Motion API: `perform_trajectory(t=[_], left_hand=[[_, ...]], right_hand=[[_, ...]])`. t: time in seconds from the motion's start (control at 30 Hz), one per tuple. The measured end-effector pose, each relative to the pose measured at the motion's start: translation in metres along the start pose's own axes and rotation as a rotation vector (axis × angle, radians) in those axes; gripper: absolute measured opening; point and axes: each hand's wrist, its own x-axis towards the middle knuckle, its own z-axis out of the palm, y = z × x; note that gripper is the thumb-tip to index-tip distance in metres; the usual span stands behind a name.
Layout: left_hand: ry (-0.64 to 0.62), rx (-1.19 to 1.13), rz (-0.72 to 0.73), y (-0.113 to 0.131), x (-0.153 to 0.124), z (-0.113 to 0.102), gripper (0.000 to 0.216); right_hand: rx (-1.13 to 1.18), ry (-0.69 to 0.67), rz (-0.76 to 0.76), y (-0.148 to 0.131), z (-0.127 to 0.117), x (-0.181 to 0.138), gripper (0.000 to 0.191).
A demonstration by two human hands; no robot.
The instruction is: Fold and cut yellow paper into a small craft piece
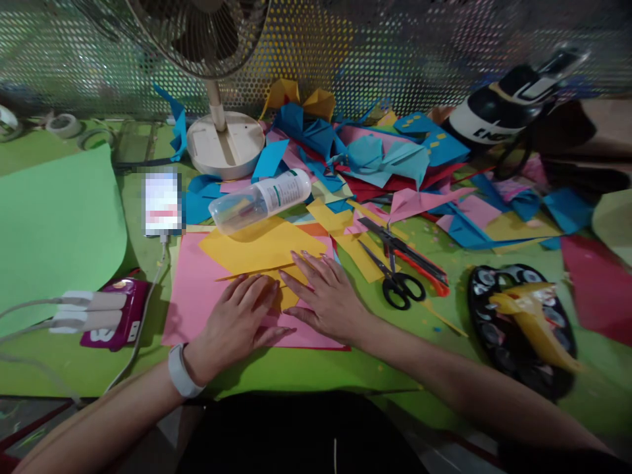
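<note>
Both my hands rest flat on a folded sheet of yellow paper that lies over a pink sheet. My left hand has its fingers stretched out across the paper's near part. To its right, my right hand spreads its fingers over the same yellow paper, the fingertips on its right part. Part of the yellow paper is hidden under the hands. A clear plastic bottle lies on its side just beyond it. Black-handled scissors and an orange utility knife lie right of my right hand.
A white fan stands at the back. Blue, pink and yellow paper scraps pile up beside it. At left are a phone on a cable, a purple power strip and a green sheet. A black tray sits right.
</note>
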Motion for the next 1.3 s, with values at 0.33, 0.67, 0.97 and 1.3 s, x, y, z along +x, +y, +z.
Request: perform_trajectory(t=[0.33, 0.67, 0.97, 1.3], left_hand=[[-0.003, 0.008, 0.01, 0.001, 0.001, -0.001, 0.063], [0.007, 0.024, 0.002, 0.002, 0.001, 0.0, 0.063], [0.007, 0.001, 0.003, 0.002, 0.001, -0.002, 0.056], [0.004, 0.004, 0.0, 0.001, 0.001, -0.001, 0.053]], right_hand=[[0.009, -0.007, -0.043, 0.001, -0.005, 0.012, 0.06], [0.058, -0.041, -0.031, 0.005, -0.006, 0.014, 0.057], [0.026, -0.041, -0.052, 0.003, -0.007, -0.009, 0.061], [0.018, -0.041, -0.05, 0.004, -0.005, -0.009, 0.06]])
